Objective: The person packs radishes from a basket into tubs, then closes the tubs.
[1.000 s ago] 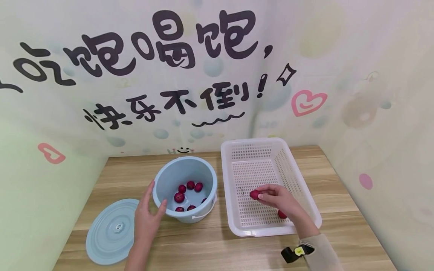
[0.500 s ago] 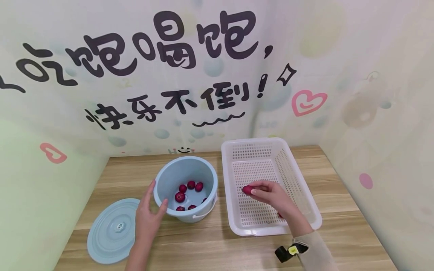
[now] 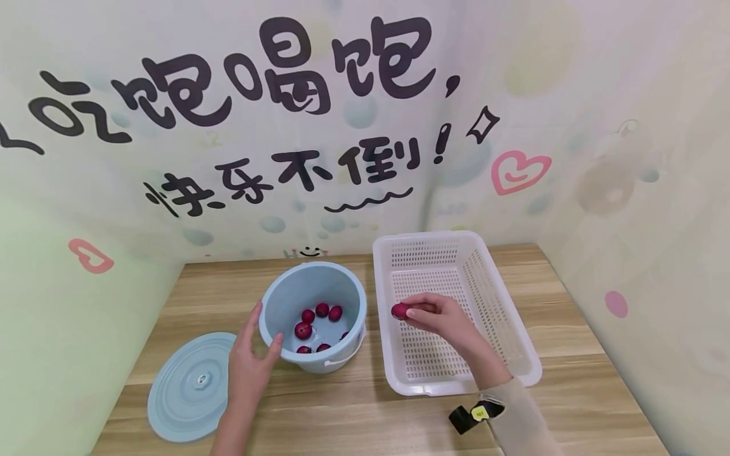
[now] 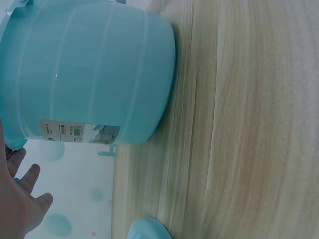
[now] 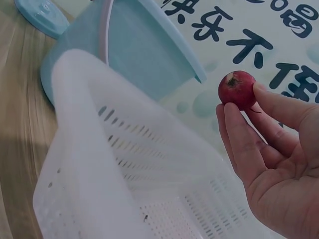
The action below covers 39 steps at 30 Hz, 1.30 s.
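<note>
Between the thumb and fingertips of my right hand (image 3: 447, 322) is a small round red radish (image 3: 400, 311), held above the left side of a white perforated basket (image 3: 390, 370). The right wrist view shows the radish (image 5: 236, 92) with its cut stem end and a thin root. To the left stands a light blue bucket (image 3: 285, 294) with several radishes (image 3: 303, 330) on its bottom. My left hand (image 3: 249, 367) rests against the bucket's left side, thumb and fingers spread at the rim. In the left wrist view its fingers (image 4: 30, 177) look fairly straight.
A light blue lid (image 3: 185, 392) lies on the wooden table (image 3: 342, 424) left of the bucket, partly behind my left arm. The bucket's white handle (image 3: 345, 361) hangs at its front right. A wall with large lettering (image 3: 293, 168) rises behind.
My right hand has moved left and slightly away with the radish, from the basket's middle toward its left rim. Its arm now covers another radish in the basket. My left hand stays at the bucket.
</note>
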{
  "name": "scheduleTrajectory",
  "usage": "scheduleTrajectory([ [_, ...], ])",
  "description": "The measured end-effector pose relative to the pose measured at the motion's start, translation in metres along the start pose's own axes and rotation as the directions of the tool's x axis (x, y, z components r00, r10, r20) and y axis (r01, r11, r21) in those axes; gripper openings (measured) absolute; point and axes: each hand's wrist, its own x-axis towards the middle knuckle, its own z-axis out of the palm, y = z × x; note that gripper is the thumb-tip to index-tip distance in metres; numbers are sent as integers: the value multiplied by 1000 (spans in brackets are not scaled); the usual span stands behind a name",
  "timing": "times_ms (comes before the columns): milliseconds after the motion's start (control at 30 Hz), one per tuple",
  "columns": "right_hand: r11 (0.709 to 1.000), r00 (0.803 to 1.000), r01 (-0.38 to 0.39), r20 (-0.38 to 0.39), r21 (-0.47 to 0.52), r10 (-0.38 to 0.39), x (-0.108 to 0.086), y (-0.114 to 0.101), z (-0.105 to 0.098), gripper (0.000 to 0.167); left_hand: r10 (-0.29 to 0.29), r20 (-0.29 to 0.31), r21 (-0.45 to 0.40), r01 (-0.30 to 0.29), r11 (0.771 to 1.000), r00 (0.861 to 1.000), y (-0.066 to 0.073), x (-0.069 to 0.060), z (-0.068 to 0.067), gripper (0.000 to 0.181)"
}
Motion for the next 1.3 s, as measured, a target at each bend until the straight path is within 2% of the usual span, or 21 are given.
scheduleTrajectory([
  [500, 999, 997, 41, 59, 15, -42, 11, -16, 24, 38, 8, -6, 0, -8, 1000, 1000, -1, 0, 0, 68],
  [733, 997, 993, 60, 98, 52, -65, 17, -19, 36, 38, 4, -1, -3, -4, 1000, 1000, 0, 0, 0, 68],
  [1067, 999, 995, 32, 94, 38, -35, 21, -23, 49, 37, 0, 3, -6, 0, 1000, 1000, 2, 0, -1, 68],
  [1300, 998, 994, 24, 109, 64, -30, 23, -25, 57, 38, 5, -7, -8, -5, 1000, 1000, 1, 0, 0, 69],
])
